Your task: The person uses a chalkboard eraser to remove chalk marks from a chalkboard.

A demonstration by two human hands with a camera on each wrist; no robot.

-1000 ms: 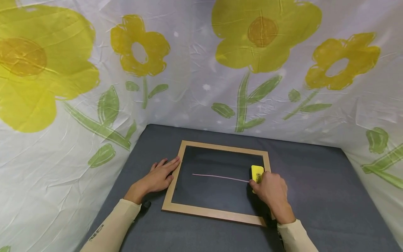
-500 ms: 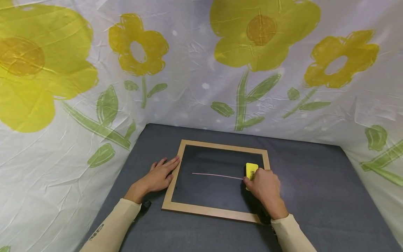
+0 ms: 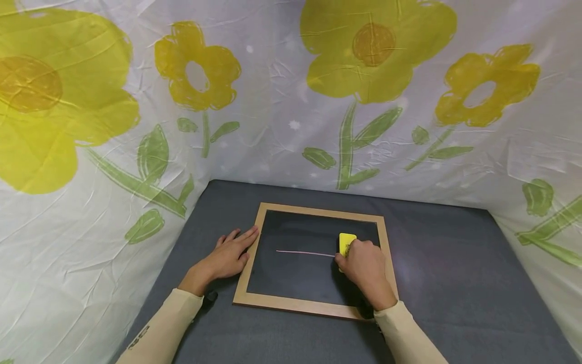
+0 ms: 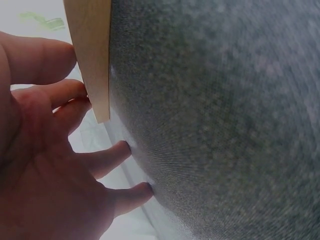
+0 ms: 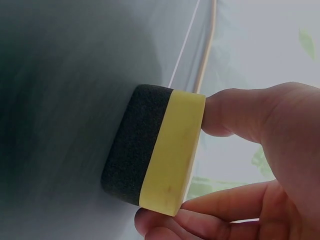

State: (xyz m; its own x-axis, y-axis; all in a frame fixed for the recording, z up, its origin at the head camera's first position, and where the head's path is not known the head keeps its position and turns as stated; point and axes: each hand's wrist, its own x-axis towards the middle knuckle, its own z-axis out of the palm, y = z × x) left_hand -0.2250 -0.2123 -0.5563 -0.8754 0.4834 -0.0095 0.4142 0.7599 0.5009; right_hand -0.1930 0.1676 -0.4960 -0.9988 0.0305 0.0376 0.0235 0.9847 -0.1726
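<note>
A chalkboard (image 3: 291, 280) with a light wooden frame (image 3: 300, 305) lies on the dark cloth. One thin pinkish chalk line (image 3: 302, 252) runs across it from the left to the eraser. My right hand (image 3: 365, 268) grips a yellow board eraser (image 3: 347, 243) at the line's right end. In the right wrist view the eraser's black felt (image 5: 135, 145) faces the board, with thumb and fingers on opposite sides of its yellow body. My left hand (image 3: 225, 258) rests spread at the frame's left edge, fingertips on the wood; two fingertips (image 4: 145, 189) touch the cloth in the left wrist view.
The table's dark grey cloth (image 3: 447, 263) extends around the board on every side. Behind and at both sides hangs a white sheet (image 3: 273, 141) printed with yellow flowers. A small black object (image 3: 210, 297) shows beside the left wrist.
My right hand has slid the eraser leftward along the chalk line, and the line has become shorter at its right end. The left hand stays on the frame.
</note>
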